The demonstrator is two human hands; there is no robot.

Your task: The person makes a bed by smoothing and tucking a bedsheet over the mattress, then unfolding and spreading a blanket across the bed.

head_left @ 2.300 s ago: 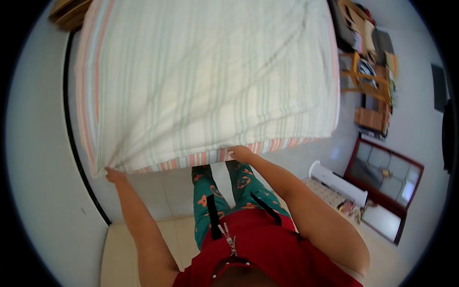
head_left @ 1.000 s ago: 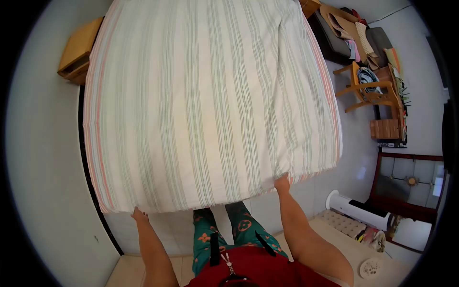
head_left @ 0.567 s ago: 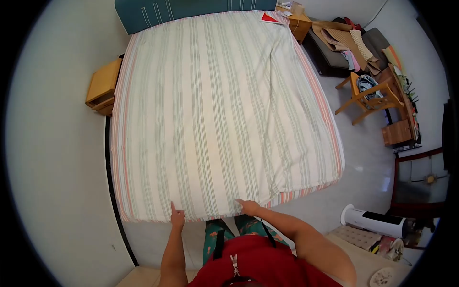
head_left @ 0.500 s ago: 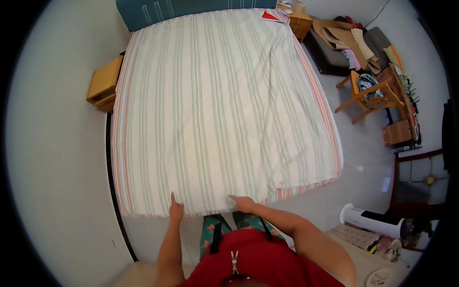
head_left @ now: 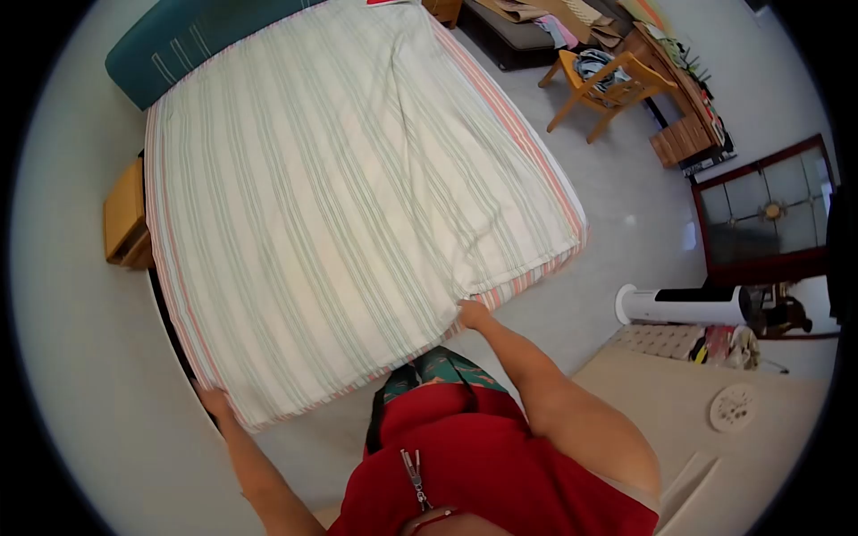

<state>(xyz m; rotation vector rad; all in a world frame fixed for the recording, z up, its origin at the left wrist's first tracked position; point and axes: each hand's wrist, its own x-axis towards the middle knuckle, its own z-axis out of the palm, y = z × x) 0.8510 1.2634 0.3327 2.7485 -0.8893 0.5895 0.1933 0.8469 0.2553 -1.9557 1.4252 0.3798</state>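
A striped bed sheet (head_left: 295, 196) in white, green and pink covers a large bed. My left hand (head_left: 213, 400) is at the near left corner of the bed, its fingers closed around the sheet's edge, partly hidden. At the foot edge, right of the middle, my right hand (head_left: 472, 314) grips the sheet's border with curled fingers. Beside it the sheet is creased, and the pink-striped hem (head_left: 527, 279) hangs over the edge farther right.
A blue-green headboard (head_left: 188, 49) stands at the far end, with a wooden nightstand (head_left: 125, 214) on the left. To the right are a wooden chair (head_left: 608, 85) holding clothes, a desk (head_left: 675, 138), a sofa (head_left: 500, 40) and a white tower appliance (head_left: 688, 305).
My view has turned right. My left hand has moved left to the bed's corner, and my right hand has closed on the sheet's foot edge. Both had pointed fingers before.
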